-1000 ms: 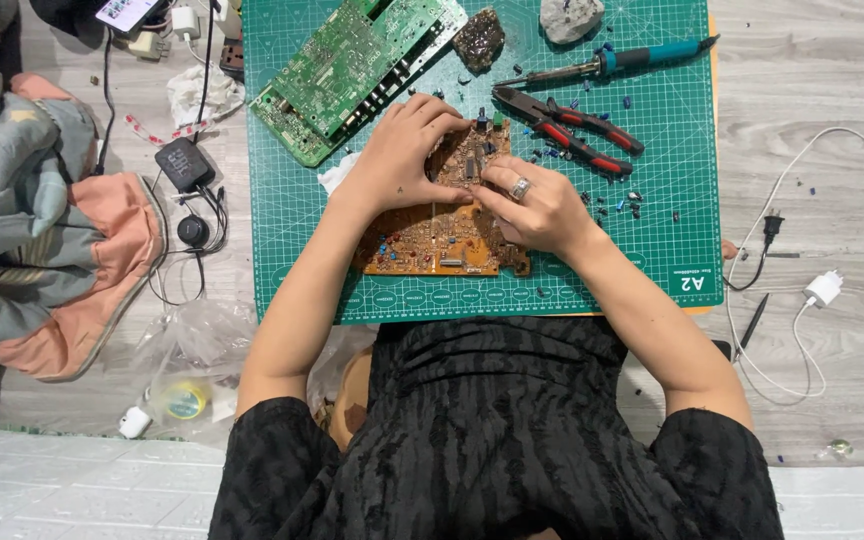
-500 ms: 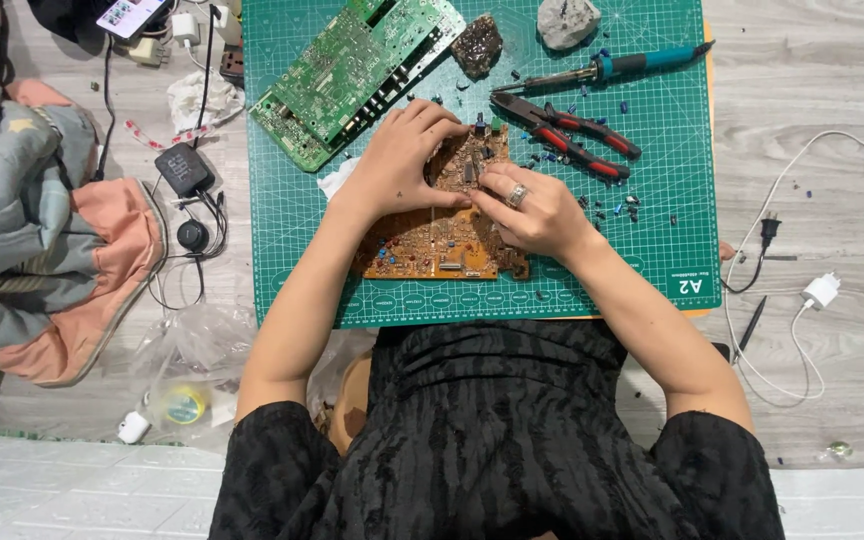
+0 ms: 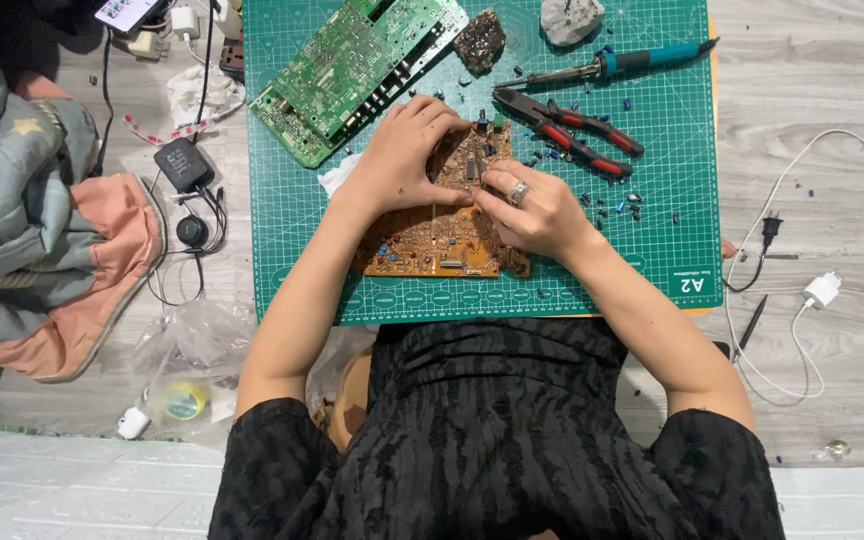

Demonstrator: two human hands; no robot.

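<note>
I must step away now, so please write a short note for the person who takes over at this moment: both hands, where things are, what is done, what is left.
Left hand: presses on the brown circuit board on the green mat.
Right hand: fingertips pinch at the board's middle; what they grip is too small to tell.
Nearby: red pliers, soldering iron, green circuit board.
Done: small loose parts lie scattered on the mat.
Left: many parts remain on the brown board.

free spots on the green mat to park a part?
Bare patches on the cutting mat: its right side below the pliers, and the left strip between the green board and the left hand. Crowded: the top, and the loose bits beside the right hand.
</note>
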